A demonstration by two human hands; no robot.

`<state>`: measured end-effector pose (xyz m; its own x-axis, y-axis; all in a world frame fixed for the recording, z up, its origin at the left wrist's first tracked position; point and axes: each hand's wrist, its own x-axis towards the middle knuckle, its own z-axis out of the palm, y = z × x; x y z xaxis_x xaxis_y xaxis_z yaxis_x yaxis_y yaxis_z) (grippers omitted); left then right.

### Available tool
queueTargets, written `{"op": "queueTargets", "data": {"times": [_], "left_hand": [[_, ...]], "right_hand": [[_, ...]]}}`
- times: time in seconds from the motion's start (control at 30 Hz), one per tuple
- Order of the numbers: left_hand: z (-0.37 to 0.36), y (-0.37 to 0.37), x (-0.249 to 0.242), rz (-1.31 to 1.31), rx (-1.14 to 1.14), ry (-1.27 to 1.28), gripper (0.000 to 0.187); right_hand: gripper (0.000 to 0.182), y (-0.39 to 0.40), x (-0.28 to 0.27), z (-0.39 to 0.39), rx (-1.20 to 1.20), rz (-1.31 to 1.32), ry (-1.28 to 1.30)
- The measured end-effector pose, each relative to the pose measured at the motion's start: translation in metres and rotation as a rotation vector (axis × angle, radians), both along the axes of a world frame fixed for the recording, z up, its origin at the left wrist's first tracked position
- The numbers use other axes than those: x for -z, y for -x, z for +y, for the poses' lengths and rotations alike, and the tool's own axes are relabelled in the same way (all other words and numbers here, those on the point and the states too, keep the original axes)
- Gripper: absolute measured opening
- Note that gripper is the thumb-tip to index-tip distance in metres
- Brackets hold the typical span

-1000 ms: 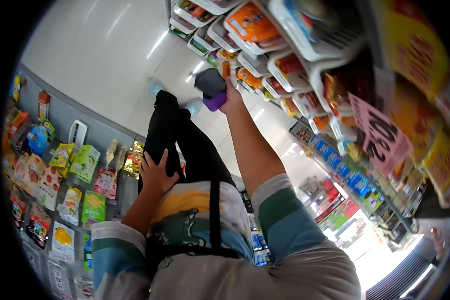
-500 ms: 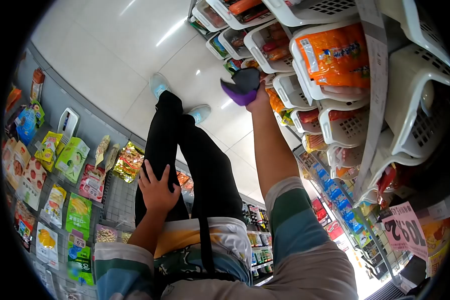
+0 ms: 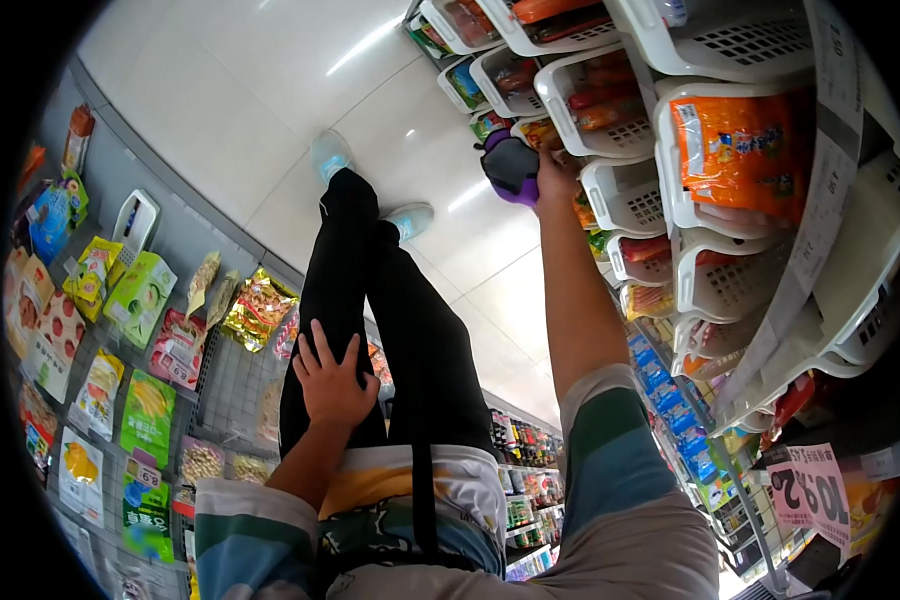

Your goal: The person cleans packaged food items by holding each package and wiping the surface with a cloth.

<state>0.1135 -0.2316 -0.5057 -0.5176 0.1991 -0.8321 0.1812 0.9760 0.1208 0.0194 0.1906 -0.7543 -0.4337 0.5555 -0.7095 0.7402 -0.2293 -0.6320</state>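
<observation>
Beside the white plastic shelf baskets (image 3: 625,195), the right hand (image 3: 555,172) grips a dark grey-and-purple cloth (image 3: 511,167) while the left hand (image 3: 334,385) rests open-fingered on a black-trousered thigh (image 3: 320,300).

Flooring: pale glossy floor tiles (image 3: 270,110) with streaked reflections of strip lighting, extending away from the grip toward the picture's upper left. Immediately around and to the right of the grip stands a shelving unit fitted with white plastic baskets (image 3: 740,40) holding packaged goods, with a pink price sign (image 3: 810,490) well below it. Well to the left of the grip, a grey wire display rack (image 3: 230,385) carries hanging snack packets (image 3: 140,295).
</observation>
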Motion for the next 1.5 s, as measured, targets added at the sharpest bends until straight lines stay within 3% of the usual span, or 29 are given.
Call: {"op": "queueTargets", "data": {"times": [0.03, 0.1, 0.13, 0.2, 0.23, 0.27, 0.33, 0.47, 0.53, 0.63, 0.73, 0.87, 0.97, 1.1, 1.17, 1.3, 1.37, 1.5], "left_hand": [[-0.001, -0.002, 0.001, 0.01, -0.002, -0.012, 0.061], [-0.002, -0.005, 0.003, 0.002, -0.011, -0.01, 0.061], [-0.003, -0.006, 0.004, 0.0, -0.01, -0.012, 0.061], [-0.006, -0.007, 0.005, -0.013, -0.022, -0.009, 0.061], [-0.007, -0.008, 0.006, -0.024, -0.028, -0.007, 0.061], [-0.009, -0.009, 0.007, -0.026, -0.036, -0.006, 0.061], [-0.013, -0.01, 0.008, -0.032, -0.053, -0.013, 0.06], [-0.013, -0.008, 0.011, -0.055, -0.097, -0.016, 0.06], [-0.011, -0.008, 0.017, -0.016, -0.111, -0.062, 0.061], [-0.003, -0.005, 0.022, -0.073, -0.053, -0.077, 0.062], [0.002, -0.013, 0.033, -0.1, 0.099, -0.154, 0.061], [0.007, -0.051, 0.053, -0.252, 0.363, -0.251, 0.064], [0.009, -0.055, 0.056, -0.372, 0.324, -0.292, 0.065], [0.008, -0.05, 0.054, -0.381, 0.325, -0.31, 0.064], [0.007, -0.052, 0.057, -0.425, 0.322, -0.327, 0.064], [0.006, -0.048, 0.055, -0.45, 0.31, -0.314, 0.064], [0.006, -0.044, 0.054, -0.494, 0.291, -0.303, 0.064], [0.006, -0.047, 0.056, -0.474, 0.308, -0.299, 0.063]], "right_hand": [[0.055, 0.021, -0.04, -0.022, -0.15, -0.313, -0.277], [0.052, 0.02, -0.042, -0.039, -0.401, -0.578, -0.83], [0.052, 0.013, -0.031, -0.038, -0.408, -0.577, -0.831], [0.053, 0.002, -0.009, -0.025, -0.656, -0.315, -0.79], [0.053, -0.008, 0.019, -0.008, -0.637, -0.39, -0.676], [0.053, -0.003, 0.012, -0.003, -0.646, -0.389, -0.675], [0.052, 0.015, -0.012, -0.002, -0.609, -0.569, -0.432], [0.042, 0.018, -0.049, -0.044, -0.584, -0.305, -0.83], [0.041, 0.037, -0.072, -0.073, -0.699, -0.275, -0.876], [0.044, 0.063, -0.072, -0.087, -0.87, 0.052, -0.944], [0.046, 0.102, -0.064, -0.097, -0.914, -0.168, -1.014], [0.06, 0.144, -0.053, -0.101, -0.963, -0.487, -0.855], [0.071, 0.162, -0.051, -0.102, -0.937, -0.648, -0.769], [0.078, 0.154, -0.042, -0.103, -0.87, -0.587, -0.866], [0.067, 0.16, -0.046, -0.103, -0.897, -0.739, -0.884], [0.067, 0.157, -0.025, -0.076, -0.89, -0.671, -0.916], [0.052, 0.152, 0.002, -0.056, -0.45, -0.393, -0.861], [0.042, 0.168, -0.008, -0.056, -0.45, -0.42, -0.81]]}}
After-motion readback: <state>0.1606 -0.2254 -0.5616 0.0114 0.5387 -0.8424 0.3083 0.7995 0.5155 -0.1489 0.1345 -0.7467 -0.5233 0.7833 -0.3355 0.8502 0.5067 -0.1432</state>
